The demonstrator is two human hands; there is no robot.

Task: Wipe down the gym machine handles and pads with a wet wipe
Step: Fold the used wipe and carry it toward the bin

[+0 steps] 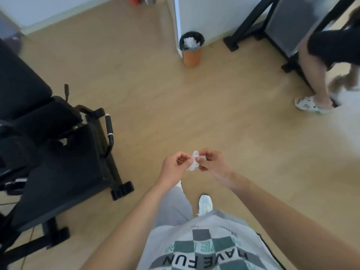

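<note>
Wipe (194,160): a small crumpled white wad, held in mid-air over the floor (175,106) just ahead of the person's body, between the two hands. The left hand (176,166) has its fingers curled in and pinches the wad's lower edge; the right hand (211,162) pinches its upper side with thumb and fingertips. They seem to be teasing it open, so no wiping looks to be under way. The machine sits at 9 o'clock from the hands, well apart from them, with its dark pad (58,162) and a black handle (109,126) facing this way. A bin (191,48) stuffed with white tissue stands at 12 o'clock, and another person's legs are at 2 o'clock. The likely trouble: pulling too hard at a thin wet sheet could tear it, and a loose pinch could let it fall to the floor and pick up dirt. Left bunched, it would touch the pad only in patches. Blur hides how far it is unfolded.
</note>
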